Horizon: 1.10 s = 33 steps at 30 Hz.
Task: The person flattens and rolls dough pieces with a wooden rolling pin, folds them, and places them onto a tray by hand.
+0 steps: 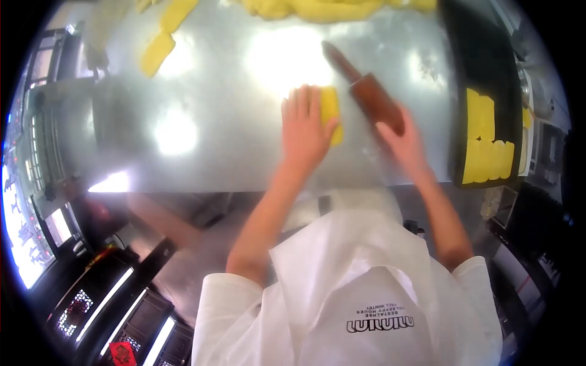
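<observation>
On the metal table, my left hand (304, 127) lies with its fingers stretched forward, against the left side of a flat yellow dough piece (331, 116); its thumb rests on the dough. My right hand (403, 139) is wrapped round the near end of a reddish-brown rolling pin (373, 102). The pin slants up and to the left, its thin far handle pointing away from me. It lies to the right of the dough piece, apart from it.
A black tray (459, 116) with several yellow dough pieces (488, 160) stands at the right of the metal table (226, 140). More dough (317, 8) lies along the far edge, and a long strip (160, 52) at the upper left.
</observation>
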Each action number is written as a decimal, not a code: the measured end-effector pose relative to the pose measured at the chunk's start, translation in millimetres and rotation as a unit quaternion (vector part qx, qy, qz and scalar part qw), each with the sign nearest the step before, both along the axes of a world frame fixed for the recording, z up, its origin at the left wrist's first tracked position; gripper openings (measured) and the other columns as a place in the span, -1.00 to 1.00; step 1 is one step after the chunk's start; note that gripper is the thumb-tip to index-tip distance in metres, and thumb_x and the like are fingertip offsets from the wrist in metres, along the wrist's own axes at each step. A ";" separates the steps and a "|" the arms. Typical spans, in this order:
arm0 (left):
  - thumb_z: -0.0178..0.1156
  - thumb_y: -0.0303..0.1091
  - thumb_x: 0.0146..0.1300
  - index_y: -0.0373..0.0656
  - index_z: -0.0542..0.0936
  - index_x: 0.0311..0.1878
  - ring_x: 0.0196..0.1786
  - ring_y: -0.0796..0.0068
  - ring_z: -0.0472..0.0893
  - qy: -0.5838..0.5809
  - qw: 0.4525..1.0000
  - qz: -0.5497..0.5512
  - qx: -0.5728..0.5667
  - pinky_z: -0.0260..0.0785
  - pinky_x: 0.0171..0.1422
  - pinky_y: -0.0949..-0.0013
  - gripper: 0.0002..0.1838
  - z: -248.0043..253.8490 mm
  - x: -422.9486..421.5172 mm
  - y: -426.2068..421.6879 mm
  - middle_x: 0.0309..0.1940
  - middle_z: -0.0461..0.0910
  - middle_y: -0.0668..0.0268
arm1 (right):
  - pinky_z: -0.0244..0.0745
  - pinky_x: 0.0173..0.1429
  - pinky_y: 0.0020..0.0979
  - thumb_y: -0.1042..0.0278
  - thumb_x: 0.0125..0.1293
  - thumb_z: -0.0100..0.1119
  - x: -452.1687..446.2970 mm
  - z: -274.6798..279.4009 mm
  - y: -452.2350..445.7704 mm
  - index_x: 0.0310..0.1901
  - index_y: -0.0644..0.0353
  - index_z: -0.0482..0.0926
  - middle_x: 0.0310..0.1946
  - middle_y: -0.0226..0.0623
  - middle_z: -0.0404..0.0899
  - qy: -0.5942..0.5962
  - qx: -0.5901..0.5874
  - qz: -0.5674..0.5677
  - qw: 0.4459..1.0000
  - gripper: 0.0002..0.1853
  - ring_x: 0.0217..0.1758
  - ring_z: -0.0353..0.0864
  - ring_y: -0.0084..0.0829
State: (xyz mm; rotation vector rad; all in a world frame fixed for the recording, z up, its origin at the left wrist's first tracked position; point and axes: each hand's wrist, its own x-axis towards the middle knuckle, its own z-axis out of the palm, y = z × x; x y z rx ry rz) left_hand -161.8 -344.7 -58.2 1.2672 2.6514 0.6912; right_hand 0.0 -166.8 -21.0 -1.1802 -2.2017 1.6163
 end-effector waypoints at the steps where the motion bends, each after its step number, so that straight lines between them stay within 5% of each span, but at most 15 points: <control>1: 0.18 -0.22 0.50 -0.33 0.19 0.62 0.64 -0.24 0.13 -0.012 0.998 0.019 0.062 -0.05 0.72 -0.09 -0.25 -3.7 -1.3 -4.8 0.61 0.18 -0.12 | 0.55 0.31 -0.32 0.34 0.35 0.46 -2.2 6.4 5.6 0.49 0.14 0.41 0.22 -0.14 0.67 0.003 0.015 0.033 0.999 -0.30 0.22 0.67 -0.33; 3: 0.15 -0.25 0.53 -0.35 0.22 0.60 0.61 -0.21 0.20 -0.042 0.980 0.055 0.185 0.03 0.69 -0.04 -0.31 -5.3 -8.8 -18.5 0.58 0.23 -0.15 | 0.56 0.30 -0.30 0.25 0.34 0.47 -7.0 22.4 18.6 0.47 0.09 0.44 0.21 -0.11 0.69 0.005 0.048 0.101 0.994 -0.30 0.21 0.71 -0.27; 6: 0.10 -0.32 0.55 -0.31 0.55 0.33 0.36 -0.12 0.50 0.112 0.962 0.100 0.226 0.34 0.44 0.04 -0.60 42.5 -35.3 -36.2 0.26 0.55 -0.12 | 0.59 0.22 -0.23 0.00 0.33 0.43 -21.7 39.9 33.3 0.46 0.02 0.47 0.13 -0.04 0.72 -0.008 0.184 0.277 0.943 -0.29 0.12 0.75 -0.08; 8: 0.12 -0.34 0.54 -0.27 0.63 -0.03 0.07 -0.06 0.57 0.064 0.985 0.065 0.146 0.40 0.15 0.05 -0.81 18.0 -61.7 -60.8 -0.06 0.60 -0.02 | 0.60 0.17 -0.17 -0.13 0.32 0.37 -38.6 45.0 31.0 0.47 -0.03 0.46 0.08 -0.01 0.73 -0.029 0.185 0.354 0.916 -0.26 0.05 0.74 0.02; 11: 0.17 -0.37 0.51 -0.22 0.51 -0.50 -0.34 -0.01 0.48 0.045 0.997 0.004 0.063 0.27 -0.23 -0.01 -0.64 1.3 -52.3 -69.8 -0.49 0.46 0.10 | 0.62 0.06 -0.12 -0.18 0.31 0.38 -37.7 33.3 17.1 0.49 -0.09 0.45 0.03 -0.07 0.75 -0.067 0.200 0.411 0.887 -0.23 -0.09 0.75 0.02; 12: 0.20 -0.35 0.49 -0.20 0.49 -0.53 -0.36 -0.07 0.46 0.051 0.997 -0.017 0.064 0.27 -0.25 -0.04 -0.62 5.5 -39.7 -74.0 -0.51 0.45 0.06 | 0.63 0.08 -0.13 -0.16 0.29 0.41 -25.1 17.7 11.2 0.50 -0.11 0.46 0.06 -0.12 0.76 -0.079 0.209 0.417 0.881 -0.23 -0.11 0.77 -0.01; 14: 0.19 -0.34 0.51 -0.20 0.50 -0.51 -0.38 -0.09 0.46 0.052 0.995 0.012 0.078 0.25 -0.26 -0.06 -0.62 4.6 -21.4 -76.8 -0.52 0.44 0.05 | 0.65 0.11 -0.15 -0.15 0.27 0.46 -10.6 17.1 3.7 0.51 -0.12 0.45 0.09 -0.14 0.76 -0.077 0.252 0.434 0.862 -0.19 -0.11 0.79 -0.04; 18: 0.12 -0.21 0.53 -0.20 0.61 -0.37 -0.25 -0.12 0.58 -0.067 0.994 0.081 -0.022 0.38 -0.08 -0.16 -0.66 19.4 -27.9 -65.5 -0.38 0.59 0.02 | 0.63 0.22 -0.16 -0.10 0.26 0.48 -27.5 37.4 11.3 0.48 -0.06 0.49 0.13 -0.06 0.74 -0.078 0.126 0.341 0.928 -0.22 0.04 0.78 -0.09; 20: 0.13 -0.26 0.55 -0.23 0.66 -0.24 -0.21 -0.09 0.60 -0.078 0.985 0.124 0.093 0.42 -0.07 -0.03 -0.72 11.9 -45.4 -62.7 -0.32 0.64 0.04 | 0.61 0.29 -0.18 -0.04 0.29 0.48 -33.7 47.8 20.2 0.45 -0.03 0.52 0.16 -0.05 0.73 -0.105 0.127 0.290 0.943 -0.27 0.13 0.76 -0.12; 24: 0.17 -0.26 0.53 -0.24 0.66 0.09 -0.02 -0.06 0.65 -0.055 0.969 0.094 0.223 0.50 0.17 0.10 -0.73 16.5 -74.3 -24.9 -0.05 0.71 0.02 | 0.63 0.08 -0.33 -0.03 0.25 0.54 -17.2 -3.6 46.6 0.32 -0.04 0.60 -0.13 -0.28 0.77 0.006 0.089 0.059 0.994 -0.36 -0.13 0.75 -0.36; 28: 0.37 -0.29 0.31 -0.20 0.60 0.23 0.06 -0.09 0.64 -0.015 0.997 -0.078 -0.005 0.50 0.24 0.06 -0.55 27.2 -83.0 15.8 0.05 0.68 0.01 | 0.63 0.04 -0.39 -0.08 0.29 0.50 -7.3 -25.0 65.7 0.31 0.01 0.60 -0.14 -0.25 0.77 0.041 0.224 -0.018 0.974 -0.37 -0.14 0.76 -0.34; 33: 0.49 -0.29 0.17 -0.24 0.66 -0.02 -0.05 -0.05 0.67 -0.066 0.984 -0.133 -0.100 0.54 0.08 0.03 -0.64 32.2 -91.6 41.3 -0.11 0.69 0.04 | 0.62 0.12 -0.29 -0.10 0.31 0.47 -3.4 -0.8 67.2 0.38 0.06 0.52 -0.11 -0.15 0.77 -0.077 0.209 -0.037 0.974 -0.30 -0.07 0.77 -0.20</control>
